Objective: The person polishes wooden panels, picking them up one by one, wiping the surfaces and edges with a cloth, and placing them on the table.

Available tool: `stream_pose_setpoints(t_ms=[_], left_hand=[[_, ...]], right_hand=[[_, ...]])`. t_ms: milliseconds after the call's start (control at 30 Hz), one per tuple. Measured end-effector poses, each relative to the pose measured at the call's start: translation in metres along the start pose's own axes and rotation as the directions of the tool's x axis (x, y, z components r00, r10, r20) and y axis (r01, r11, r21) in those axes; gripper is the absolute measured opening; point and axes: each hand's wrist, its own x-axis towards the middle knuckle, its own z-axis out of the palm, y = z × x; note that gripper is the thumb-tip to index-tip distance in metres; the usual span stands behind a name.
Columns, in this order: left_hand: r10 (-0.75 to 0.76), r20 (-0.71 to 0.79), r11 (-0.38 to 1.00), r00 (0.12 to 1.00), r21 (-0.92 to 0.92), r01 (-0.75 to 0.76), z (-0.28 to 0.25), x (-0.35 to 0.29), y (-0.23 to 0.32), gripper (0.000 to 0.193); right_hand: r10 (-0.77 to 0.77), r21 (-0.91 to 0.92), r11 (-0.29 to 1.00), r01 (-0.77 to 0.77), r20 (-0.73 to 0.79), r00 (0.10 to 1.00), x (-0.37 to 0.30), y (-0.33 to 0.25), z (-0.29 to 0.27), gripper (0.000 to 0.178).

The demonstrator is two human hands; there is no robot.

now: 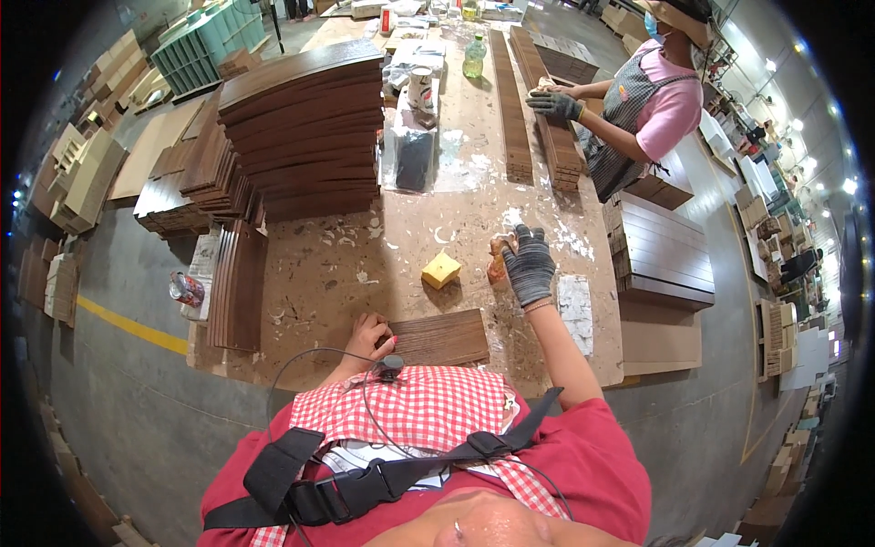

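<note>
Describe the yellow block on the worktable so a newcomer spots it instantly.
Start from the big worktable with the tall dark-brown stack of boards on its left. At the near edge, a short brown board lies beside the bare left hand. Just beyond that board, left of the gloved right hand, sits the yellow block: chunky and bright, unlike the flat brown boards nearby.

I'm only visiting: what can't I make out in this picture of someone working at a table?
All in the head view:
- Left hand: palm, hidden by the back of the hand.
- Right hand: skin and palm, hidden by the striped grey glove.
- Brown-stained wad: right side, covered by that glove.
- Wooden board: underside, facing the worktable.
- Worktable's far end: cut off by the upper edge.
- Red-and-white item: too small to identify.
</note>
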Motion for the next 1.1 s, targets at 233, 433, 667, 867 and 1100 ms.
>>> stream_pose_setpoints(t_ms=[233,433,667,867,1100], left_hand=[[-0.027,-0.005,1.0,1.0,-0.011,0.027,0.002,-0.001,-0.002,0.023],[0.002,-0.023,1.0,1.0,0.001,-0.002,0.002,0.0,-0.001,0.023],[0.008,-0.033,1.0,0.999,-0.012,-0.008,-0.001,0.0,0.003,0.023],[0.016,-0.038,1.0,0.999,0.025,-0.015,0.001,0.001,0.0,0.023],[0.012,-0.032,1.0,0.999,0.012,-0.011,0.001,0.0,0.001,0.023]], right_hand=[[-0.168,-0.159,0.977,0.143,-0.155,0.974,-0.002,0.001,0.005,0.045],[-0.131,-0.026,0.991,0.131,-0.012,0.991,0.004,0.01,0.017,0.044],[-0.08,-0.025,0.997,0.079,-0.031,0.996,-0.001,0.002,0.007,0.048],[-0.029,-0.032,0.999,0.028,-0.012,1.0,-0.001,-0.003,0.002,0.047],[-0.076,-0.038,0.996,0.077,0.016,0.997,0.0,0.009,0.007,0.046]])
